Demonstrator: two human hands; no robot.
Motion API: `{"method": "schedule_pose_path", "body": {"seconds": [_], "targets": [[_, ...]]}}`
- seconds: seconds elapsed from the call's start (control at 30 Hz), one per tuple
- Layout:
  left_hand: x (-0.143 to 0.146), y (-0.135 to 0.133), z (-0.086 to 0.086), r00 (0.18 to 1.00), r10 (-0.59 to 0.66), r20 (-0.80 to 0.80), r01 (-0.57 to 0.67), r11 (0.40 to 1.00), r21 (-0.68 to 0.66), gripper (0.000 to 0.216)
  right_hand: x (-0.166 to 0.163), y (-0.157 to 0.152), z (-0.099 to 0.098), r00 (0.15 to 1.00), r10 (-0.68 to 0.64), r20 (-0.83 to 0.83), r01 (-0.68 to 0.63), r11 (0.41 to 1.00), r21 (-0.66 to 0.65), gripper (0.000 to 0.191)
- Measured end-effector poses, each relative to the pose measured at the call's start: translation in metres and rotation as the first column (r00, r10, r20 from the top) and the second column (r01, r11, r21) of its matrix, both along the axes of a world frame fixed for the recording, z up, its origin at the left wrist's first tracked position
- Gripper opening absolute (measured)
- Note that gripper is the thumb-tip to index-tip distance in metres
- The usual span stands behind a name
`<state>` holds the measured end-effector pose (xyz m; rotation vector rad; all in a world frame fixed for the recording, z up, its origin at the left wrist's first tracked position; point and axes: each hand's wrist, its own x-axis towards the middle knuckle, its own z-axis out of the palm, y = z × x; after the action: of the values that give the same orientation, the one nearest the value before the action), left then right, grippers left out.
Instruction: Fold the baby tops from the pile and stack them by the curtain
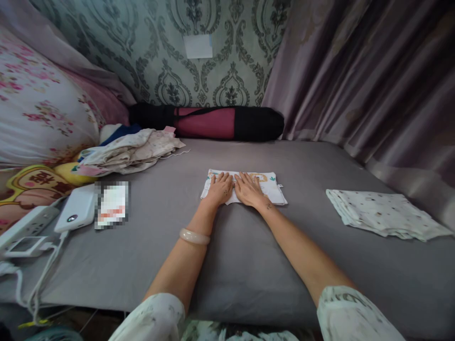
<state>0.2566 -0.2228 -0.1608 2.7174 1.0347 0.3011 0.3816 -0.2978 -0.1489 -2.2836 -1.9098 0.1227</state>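
Note:
A white folded cloth garment (275, 193) with a yellow-orange print and small green marks lies flat on the grey sheet, in the middle of the view. Pressed flat on its left half is my left hand (221, 188), fingers stretched forward. My right hand (248, 188) rests beside it, palm down near the garment's centre, fingers also extended. The two hands almost touch at the thumbs. Parts of the print are hidden under them. A pale bangle (195, 236) circles my left forearm.
Right lies another folded white patterned cloth (386, 213). A heap of clothes (133, 149) is at the back left. A power bank (77, 208), a power strip (30, 227) and cables occupy the left edge. Behind, a black and red long bag (206, 123) lies along the wall.

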Motion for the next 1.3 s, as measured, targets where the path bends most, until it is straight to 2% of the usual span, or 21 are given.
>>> {"method": "schedule_pose_path", "body": {"seconds": [0.3, 0.53, 0.73, 0.9, 1.07, 1.17, 1.3], "targets": [[0.0, 0.0, 0.0, 0.998, -0.009, 0.069, 0.01, 1.0, -0.006, 0.043, 0.002, 0.001, 0.005, 0.999, -0.014, -0.052, 0.013, 1.0, -0.021, 0.055], [0.003, -0.007, 0.008, 0.992, -0.028, 0.124, 0.029, 1.0, -0.005, 0.045, 0.023, -0.009, 0.009, 0.99, -0.136, -0.025, 0.137, 0.99, 0.034, 0.055], [0.005, -0.008, 0.002, 0.997, -0.04, 0.071, 0.045, 0.997, -0.067, 0.046, 0.032, -0.011, -0.003, 0.987, -0.159, -0.033, 0.158, 0.987, -0.023, 0.055], [0.005, -0.008, 0.0, 0.998, -0.043, 0.04, 0.044, 0.998, -0.038, 0.048, 0.032, -0.009, -0.006, 0.986, -0.164, -0.029, 0.163, 0.987, -0.005, 0.055], [0.004, -0.011, 0.007, 0.997, -0.044, -0.058, 0.046, 0.998, 0.034, 0.051, 0.034, -0.013, 0.001, 0.987, -0.153, -0.041, 0.152, 0.988, -0.021, 0.054], [0.002, -0.01, 0.011, 0.996, -0.007, -0.09, 0.013, 0.997, 0.071, 0.053, 0.041, -0.016, 0.005, 0.981, -0.194, -0.027, 0.193, 0.981, -0.015, 0.054], [0.001, -0.005, 0.012, 0.989, 0.115, -0.089, -0.105, 0.988, 0.114, 0.055, 0.053, -0.018, 0.004, 0.954, -0.299, 0.015, 0.298, 0.953, 0.046, 0.057]]}}
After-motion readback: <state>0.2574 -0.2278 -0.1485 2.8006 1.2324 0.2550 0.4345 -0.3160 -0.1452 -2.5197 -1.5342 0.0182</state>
